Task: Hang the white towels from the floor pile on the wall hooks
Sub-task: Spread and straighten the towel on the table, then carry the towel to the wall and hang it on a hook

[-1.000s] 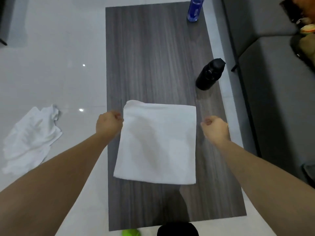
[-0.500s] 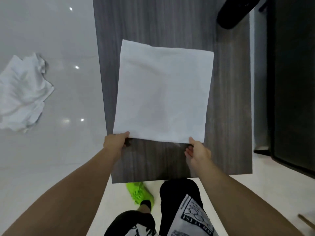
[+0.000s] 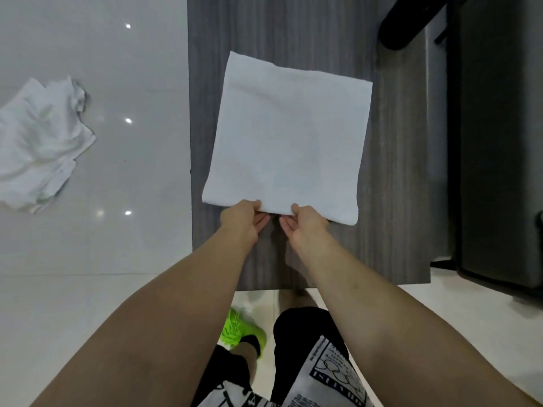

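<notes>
Both my hands pinch the near edge of the folded towel on the counter.

My left hand and right hand sit close together, thumbs on top of the white towel and fingers tucked under its near edge, so the cloth spreads flat just beyond my fingers on the grey counter. The floor pile lies well off to the left of my fingers on the tiles. I judge the risk is in lifting: gripping only the middle of one edge, the folded layers could slide apart and the corners droop or unfold. A dark bottle beyond and right of my fingers is cut off by the frame. No wall hooks are in view, and how many towels the pile holds is hard to make out.
</notes>
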A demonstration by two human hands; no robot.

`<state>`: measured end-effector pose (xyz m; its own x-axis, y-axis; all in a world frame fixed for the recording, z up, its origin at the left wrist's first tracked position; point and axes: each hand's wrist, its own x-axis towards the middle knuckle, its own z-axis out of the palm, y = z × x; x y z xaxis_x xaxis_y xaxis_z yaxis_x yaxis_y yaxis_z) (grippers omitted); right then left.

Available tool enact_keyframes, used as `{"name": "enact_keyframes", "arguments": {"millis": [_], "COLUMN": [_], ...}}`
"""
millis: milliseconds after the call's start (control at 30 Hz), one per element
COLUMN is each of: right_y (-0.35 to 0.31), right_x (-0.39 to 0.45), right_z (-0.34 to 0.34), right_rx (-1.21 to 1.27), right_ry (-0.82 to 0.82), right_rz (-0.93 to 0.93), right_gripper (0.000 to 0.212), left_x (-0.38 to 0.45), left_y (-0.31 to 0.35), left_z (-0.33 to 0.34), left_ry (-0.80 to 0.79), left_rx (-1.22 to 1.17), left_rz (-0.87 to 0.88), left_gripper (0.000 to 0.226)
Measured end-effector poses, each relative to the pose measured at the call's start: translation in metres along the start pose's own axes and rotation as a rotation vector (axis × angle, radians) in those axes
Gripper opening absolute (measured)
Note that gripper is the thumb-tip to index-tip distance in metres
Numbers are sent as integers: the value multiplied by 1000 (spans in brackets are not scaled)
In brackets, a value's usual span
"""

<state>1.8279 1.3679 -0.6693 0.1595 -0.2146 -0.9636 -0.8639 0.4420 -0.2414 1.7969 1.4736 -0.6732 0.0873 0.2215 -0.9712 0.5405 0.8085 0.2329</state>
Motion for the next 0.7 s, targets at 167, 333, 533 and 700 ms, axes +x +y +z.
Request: {"name": "enact_keyframes", "arguments": {"millis": [167,333,533,700], "right_y": [-4,-21,-8,33], "right_x": [-85,-199,-343,-454], "right_z": [10,25,26,48], "right_rx": [-37,-458,-900,-1113], "right_ry": [97,-67,-241,-319], "right_rz": [-395,-961,-1440,-1807], "right_gripper": [39,18,12,14], "left_x": [-82,-187,-303,-388], "left_y": [21,84,145,188], "left_z": [-6,-40,-136,-248], "left_ry": [131,94,189,391], "left_rx": [148,446,670,733], "left_rz": [466,923,1330,1593], "left_gripper": [35,26,22,9]}}
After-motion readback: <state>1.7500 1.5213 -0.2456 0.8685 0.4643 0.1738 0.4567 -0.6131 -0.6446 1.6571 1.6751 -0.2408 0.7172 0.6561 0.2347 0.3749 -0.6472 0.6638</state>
